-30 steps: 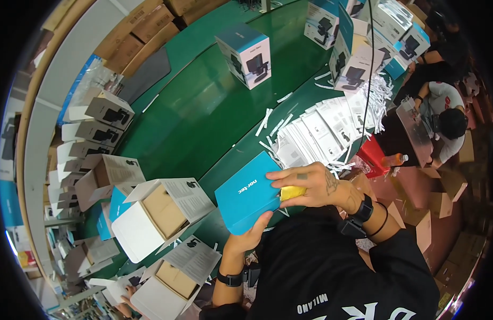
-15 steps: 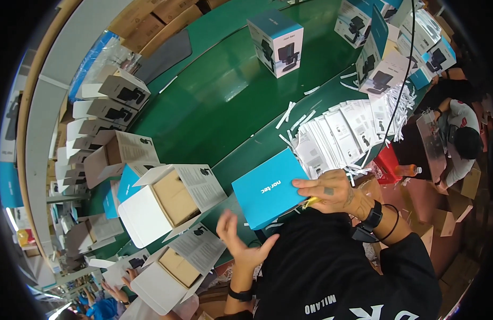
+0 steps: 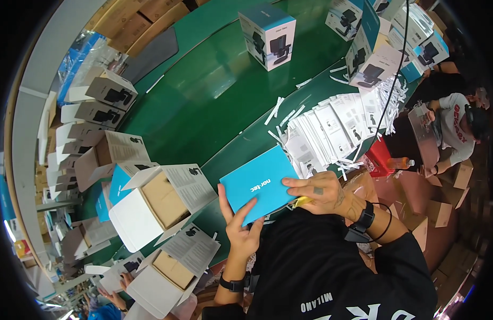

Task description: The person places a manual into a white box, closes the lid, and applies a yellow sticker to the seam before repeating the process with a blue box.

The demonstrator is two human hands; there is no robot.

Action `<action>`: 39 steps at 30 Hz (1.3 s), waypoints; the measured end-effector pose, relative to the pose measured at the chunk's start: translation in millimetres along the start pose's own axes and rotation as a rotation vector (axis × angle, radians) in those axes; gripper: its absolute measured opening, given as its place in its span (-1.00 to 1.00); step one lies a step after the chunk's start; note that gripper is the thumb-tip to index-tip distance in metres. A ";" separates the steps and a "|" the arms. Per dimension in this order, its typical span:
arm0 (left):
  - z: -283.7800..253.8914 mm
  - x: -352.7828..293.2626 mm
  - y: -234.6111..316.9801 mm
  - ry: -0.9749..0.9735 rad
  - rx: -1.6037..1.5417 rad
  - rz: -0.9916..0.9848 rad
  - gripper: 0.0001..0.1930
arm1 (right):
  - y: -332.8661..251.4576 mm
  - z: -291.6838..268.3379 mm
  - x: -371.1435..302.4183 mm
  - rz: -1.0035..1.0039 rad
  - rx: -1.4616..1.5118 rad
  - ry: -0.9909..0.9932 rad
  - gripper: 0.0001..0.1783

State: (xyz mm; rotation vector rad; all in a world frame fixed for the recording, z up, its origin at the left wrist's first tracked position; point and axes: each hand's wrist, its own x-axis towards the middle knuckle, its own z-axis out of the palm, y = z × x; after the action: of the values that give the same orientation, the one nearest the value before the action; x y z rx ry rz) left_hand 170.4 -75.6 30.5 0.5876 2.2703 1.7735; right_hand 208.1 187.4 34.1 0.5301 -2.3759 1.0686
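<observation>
A closed blue box [image 3: 257,186] lies in front of me at the near edge of the green table, between my two hands. My left hand [image 3: 240,229] grips its near left corner, with fingers along the left side and across the top. Over its right end lie the fingers of my right hand [image 3: 324,194], whose thumb is hidden. A small yellow thing [image 3: 301,201] pokes out under those fingers; its kind I cannot make out. To the left, an open white carton [image 3: 137,218] has a brown cardboard insert [image 3: 166,200] inside.
Printed leaflets [image 3: 326,130] and paper shreds lie fanned out beyond the box. A picture-printed carton [image 3: 268,37] stands on the green table [image 3: 204,101]. Another open carton [image 3: 156,288] is nearest me. A black cable [image 3: 398,80] hangs at right; a co-worker [image 3: 457,128] sits beyond.
My left hand has come up from beside the blue box and closed on its left corner. My right hand stays on its right end. The whole view has shifted slightly.
</observation>
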 end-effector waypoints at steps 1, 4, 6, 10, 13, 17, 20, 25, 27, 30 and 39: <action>-0.5 -1.2 -4.9 -0.014 -0.037 -0.013 -0.39 | -0.9 1.1 -0.1 0.008 0.001 -0.006 -0.62; -2.7 0.4 -13.9 -0.045 -0.117 -0.040 -0.47 | -2.2 0.9 -2.2 0.018 -0.013 -0.033 -0.61; -5.4 5.2 -16.4 -0.073 -0.028 -0.001 -0.45 | 0.4 0.6 -5.4 0.024 -0.021 -0.046 -0.61; -15.7 19.0 21.4 -0.228 0.605 0.185 -0.37 | 10.7 2.2 -20.5 -0.085 -0.122 -0.078 -0.52; -6.8 47.2 38.8 -0.339 0.925 0.277 -0.28 | 24.1 5.8 -14.9 -0.137 -0.127 -0.005 -0.53; 10.8 65.4 39.2 -0.445 1.015 0.269 -0.15 | 26.8 3.4 -11.5 -0.153 -0.153 -0.110 -0.55; 15.7 54.1 31.9 -0.443 1.104 0.253 -0.12 | 16.9 13.9 -20.3 -0.132 -0.075 -0.090 -0.60; 22.7 47.9 23.8 -0.443 1.110 0.329 -0.15 | 20.1 14.8 -26.0 -0.121 -0.053 -0.063 -0.66; 22.5 43.8 26.8 -0.420 1.138 0.347 -0.16 | 16.3 16.1 -25.8 -0.137 -0.039 -0.038 -0.66; 12.7 46.7 34.0 -0.449 1.114 0.399 -0.13 | 7.4 14.9 -23.3 -0.154 -0.007 0.005 -0.67; -13.6 77.5 62.4 -0.546 0.879 0.396 0.11 | -1.2 -17.1 -6.8 -0.252 -0.080 -0.103 -0.77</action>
State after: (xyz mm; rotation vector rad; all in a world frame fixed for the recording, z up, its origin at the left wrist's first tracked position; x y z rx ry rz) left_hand 106.7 -42.0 100.6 1.5211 2.5004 0.4671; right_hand 218.8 200.9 40.9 0.8475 -2.3494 0.8498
